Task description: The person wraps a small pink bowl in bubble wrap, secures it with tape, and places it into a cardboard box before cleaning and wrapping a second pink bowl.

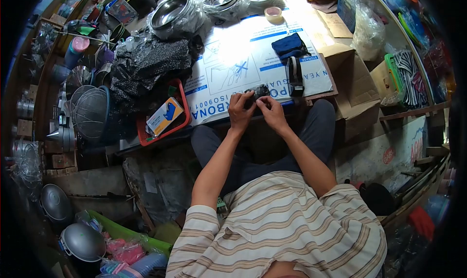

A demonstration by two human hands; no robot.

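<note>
Near the front edge of the printed white board (228,90), a small black crinkled thing (261,90) lies between my hands; its kind I cannot make out. The fingers of my left hand (241,110) are curled down on its left side. My right hand (273,115) pinches at its near right edge, thumb and forefinger together. Just right of them lies a black strap with a light stripe (294,76), and beyond it a folded dark blue cloth pouch (290,46).
A red tray (141,132) with a yellow-and-white box (165,116) stands left, beside black bubble wrap (151,59). Wrapped steel bowls (170,16) and a tape roll (273,14) sit at the back. An open cardboard box (357,90) is right. Sieves (90,112) crowd the left.
</note>
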